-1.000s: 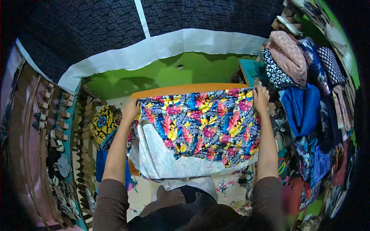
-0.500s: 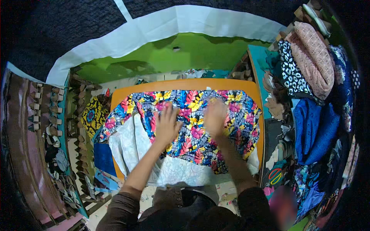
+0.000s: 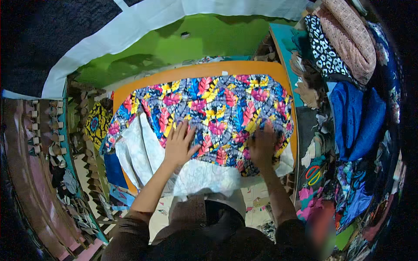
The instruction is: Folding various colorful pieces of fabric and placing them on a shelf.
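Note:
Spread over an orange-brown table [image 3: 244, 68] is a piece of brightly patterned fabric [image 3: 209, 104] in pink, yellow, blue and black. Its pale underside [image 3: 150, 145] shows in a folded flap at the left, and more of it along the near edge. My left hand [image 3: 179, 145] lies flat on the fabric, left of the middle, fingers spread. On the right part of the cloth rests my right hand [image 3: 263, 150], slightly blurred, with its fingers stretched out. Neither hand grips anything.
At the right, a dark side surface [image 3: 307, 135] bears fabric scraps and scissors [image 3: 312, 175] with red and yellow handles. Beyond it hang or lie a blue cloth [image 3: 357, 122] and a pink lacy cloth [image 3: 348, 39]. A yellow-black patterned cloth [image 3: 96, 122] is left of the table.
Both hands have slid nearer to me over the fabric, the right one also outward to the right. The view has shifted, so the table sits higher in it.

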{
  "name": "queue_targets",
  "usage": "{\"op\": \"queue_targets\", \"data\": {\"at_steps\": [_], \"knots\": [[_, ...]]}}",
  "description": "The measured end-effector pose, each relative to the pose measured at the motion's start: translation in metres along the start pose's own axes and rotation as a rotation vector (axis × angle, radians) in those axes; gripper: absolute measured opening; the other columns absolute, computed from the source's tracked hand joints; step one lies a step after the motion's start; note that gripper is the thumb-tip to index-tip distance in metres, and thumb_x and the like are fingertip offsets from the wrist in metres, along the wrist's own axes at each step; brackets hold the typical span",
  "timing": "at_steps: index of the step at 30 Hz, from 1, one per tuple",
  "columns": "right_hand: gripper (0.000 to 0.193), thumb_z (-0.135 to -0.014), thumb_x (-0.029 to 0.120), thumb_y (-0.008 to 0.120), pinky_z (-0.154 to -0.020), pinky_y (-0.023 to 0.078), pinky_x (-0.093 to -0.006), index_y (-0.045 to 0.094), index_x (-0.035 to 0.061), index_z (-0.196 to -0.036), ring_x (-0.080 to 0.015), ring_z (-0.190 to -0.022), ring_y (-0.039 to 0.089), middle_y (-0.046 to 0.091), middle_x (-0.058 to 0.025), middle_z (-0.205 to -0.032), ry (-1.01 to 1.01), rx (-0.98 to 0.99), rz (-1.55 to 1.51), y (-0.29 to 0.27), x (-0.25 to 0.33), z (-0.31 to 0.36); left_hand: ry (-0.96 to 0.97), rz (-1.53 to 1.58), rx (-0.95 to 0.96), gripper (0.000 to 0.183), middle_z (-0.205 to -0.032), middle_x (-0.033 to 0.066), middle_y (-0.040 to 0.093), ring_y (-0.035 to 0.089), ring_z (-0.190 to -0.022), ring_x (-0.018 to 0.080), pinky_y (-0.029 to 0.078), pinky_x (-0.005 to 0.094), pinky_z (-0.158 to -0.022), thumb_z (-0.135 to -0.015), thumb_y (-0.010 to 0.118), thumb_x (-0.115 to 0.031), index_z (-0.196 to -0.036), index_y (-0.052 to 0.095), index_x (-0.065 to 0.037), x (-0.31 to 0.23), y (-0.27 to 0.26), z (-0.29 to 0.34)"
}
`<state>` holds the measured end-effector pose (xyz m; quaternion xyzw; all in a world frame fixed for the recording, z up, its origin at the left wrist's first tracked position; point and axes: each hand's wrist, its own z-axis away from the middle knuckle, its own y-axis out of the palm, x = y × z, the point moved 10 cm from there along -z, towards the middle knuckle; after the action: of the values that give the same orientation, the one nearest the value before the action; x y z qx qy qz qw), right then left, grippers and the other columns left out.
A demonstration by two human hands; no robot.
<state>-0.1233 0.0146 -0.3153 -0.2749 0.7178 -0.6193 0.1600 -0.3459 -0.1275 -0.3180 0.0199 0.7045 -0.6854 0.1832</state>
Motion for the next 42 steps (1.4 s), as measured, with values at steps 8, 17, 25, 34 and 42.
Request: {"op": "queue_targets", "data": {"at_steps": [8, 17, 25, 34, 42], "knots": [[0.054, -0.08, 0.028, 0.056, -0.101, 0.02, -0.0571, 0.041, 0.0098, -0.129, -0.0363, -0.126, 0.03, 0.032, -0.0197, -0.137, -0.252, 0.176, -0.193, 0.012, 0.064, 0.078, 0.158, -0.049, -0.022, 0.056, -0.12, 0.0112, 0.049, 0.047, -0.105, 0.028, 0.037, 0.0414, -0.088, -0.075, 0.063, -0.039, -0.12, 0.049, -0.009, 0.009, -0.011, 0.061], [0.069, -0.077, 0.044, 0.059, -0.103, 0.019, -0.0524, 0.039, 0.0039, -0.129, -0.0339, -0.125, 0.032, 0.039, -0.02, -0.132, -0.316, 0.118, -0.219, -0.028, 0.111, 0.052, 0.226, 0.043, -0.321, 0.03, -0.093, 0.0082, 0.056, 0.051, -0.086, 0.0231, 0.038, 0.0357, -0.075, -0.078, 0.059, -0.025, -0.101, 0.054, -0.005, -0.014, -0.075, 0.052], [0.049, -0.081, 0.024, 0.056, -0.104, 0.016, -0.0545, 0.045, 0.0002, -0.123, -0.0394, -0.13, 0.02, 0.029, -0.027, -0.135, -0.126, 0.131, -0.149, 0.004, 0.164, 0.061, -0.214, -0.026, -0.324, 0.056, -0.12, 0.0212, 0.041, 0.038, -0.112, 0.0369, 0.029, 0.0496, -0.095, -0.072, 0.063, -0.022, -0.121, 0.044, -0.003, 0.066, -0.07, 0.135], [0.06, -0.084, 0.029, 0.052, -0.104, 0.012, -0.0561, 0.034, -0.0056, -0.13, -0.0411, -0.13, 0.018, 0.023, -0.0275, -0.139, -0.174, 0.18, -0.254, 0.026, 0.222, 0.107, -0.494, -0.149, -0.383, 0.067, -0.123, 0.0224, 0.039, 0.036, -0.114, 0.0371, 0.025, 0.0491, -0.097, -0.07, 0.066, -0.027, -0.125, 0.04, 0.001, 0.089, -0.075, 0.244], [0.056, -0.085, 0.03, 0.051, -0.102, 0.015, -0.0575, 0.036, 0.0037, -0.132, -0.0396, -0.131, 0.02, 0.024, -0.0284, -0.137, -0.373, 0.31, -0.271, 0.028, 0.274, 0.166, -0.781, 0.088, -0.428, 0.029, -0.11, 0.0164, 0.051, 0.048, -0.102, 0.0334, 0.038, 0.0434, -0.084, -0.079, 0.057, -0.015, -0.104, 0.058, 0.0, 0.092, -0.024, 0.313]]}}
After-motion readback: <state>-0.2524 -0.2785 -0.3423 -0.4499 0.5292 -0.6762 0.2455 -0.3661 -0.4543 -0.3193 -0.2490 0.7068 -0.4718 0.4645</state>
